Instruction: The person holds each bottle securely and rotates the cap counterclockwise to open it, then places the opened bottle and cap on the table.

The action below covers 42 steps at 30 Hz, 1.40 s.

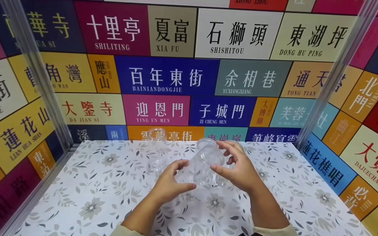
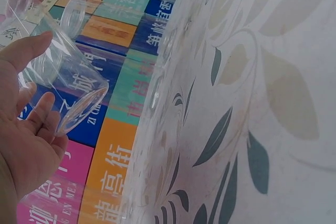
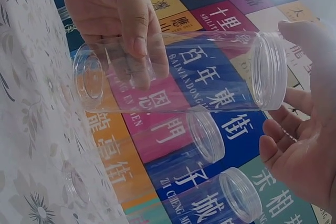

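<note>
Held jar: clear plastic cylinder with a ribbed collar, between the hands, raised off the white tabletop with grey leaf-and-flower print.
Jar axis: tilted; in the head view it runs from low on the left side up toward the right. Base toward the left, collar toward the right.
Left hand: grips the body, thumb on one side, fingers on the other; nearer the base.
Right hand: curled about the collar end, thumb and fingers on opposite sides; nearer the collar. Firmness of hold: cannot tell.
Hand spacing: apart, the jar spanning the gap.
Collar end: separate lid or part of the jar, cannot tell.
Other jars: a clear ribbed-top jar and a similar clear jar, beyond the held one.
Backdrop: multicoloured panel wall with place names.
</note>
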Each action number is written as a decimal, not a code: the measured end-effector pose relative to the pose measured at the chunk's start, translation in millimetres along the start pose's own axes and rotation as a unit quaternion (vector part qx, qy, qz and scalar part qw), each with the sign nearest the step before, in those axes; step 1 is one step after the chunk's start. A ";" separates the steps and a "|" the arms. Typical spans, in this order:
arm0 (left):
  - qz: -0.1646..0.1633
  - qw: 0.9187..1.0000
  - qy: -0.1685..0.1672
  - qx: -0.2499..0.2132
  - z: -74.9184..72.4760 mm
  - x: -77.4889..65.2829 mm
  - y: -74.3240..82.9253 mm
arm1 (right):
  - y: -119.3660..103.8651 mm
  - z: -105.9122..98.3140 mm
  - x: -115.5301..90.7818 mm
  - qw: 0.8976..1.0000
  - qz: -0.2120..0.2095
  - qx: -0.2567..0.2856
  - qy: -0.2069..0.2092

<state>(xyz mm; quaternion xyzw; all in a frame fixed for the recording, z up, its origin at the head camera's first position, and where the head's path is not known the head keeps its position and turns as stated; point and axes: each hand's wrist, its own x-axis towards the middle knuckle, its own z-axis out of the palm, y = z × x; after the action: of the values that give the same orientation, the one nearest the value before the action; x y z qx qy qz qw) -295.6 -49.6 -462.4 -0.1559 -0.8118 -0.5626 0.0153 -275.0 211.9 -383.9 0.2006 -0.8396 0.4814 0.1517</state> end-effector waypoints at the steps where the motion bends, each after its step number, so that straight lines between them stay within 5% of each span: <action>1: 0.000 1.000 -0.001 0.001 0.0 -0.1 0.1 | 0.1 0.4 0.4 1.000 0.006 -0.005 0.002; 11: -0.011 1.000 -0.006 0.005 0.1 -1.0 2.2 | -1.2 1.4 1.1 0.999 0.041 -0.011 -0.008; 25: 0.003 1.000 -0.003 0.009 2.0 0.3 -1.1 | 0.9 0.4 -0.7 0.999 -0.050 0.004 -0.020; 37: -0.001 1.000 -0.002 0.005 2.6 -0.1 -0.9 | 0.8 -0.5 -1.6 0.997 -0.063 0.015 -0.033; 42: -0.003 1.000 -0.002 0.004 2.4 -0.1 -0.7 | -0.2 -1.5 -2.1 0.999 -0.032 0.015 -0.029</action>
<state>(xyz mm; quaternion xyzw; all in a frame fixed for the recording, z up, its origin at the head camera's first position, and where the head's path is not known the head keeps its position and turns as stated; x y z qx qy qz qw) -295.4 -47.6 -463.9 -0.1549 -0.8144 -0.5592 0.0125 -273.0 213.5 -383.9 0.2434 -0.8295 0.4829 0.1395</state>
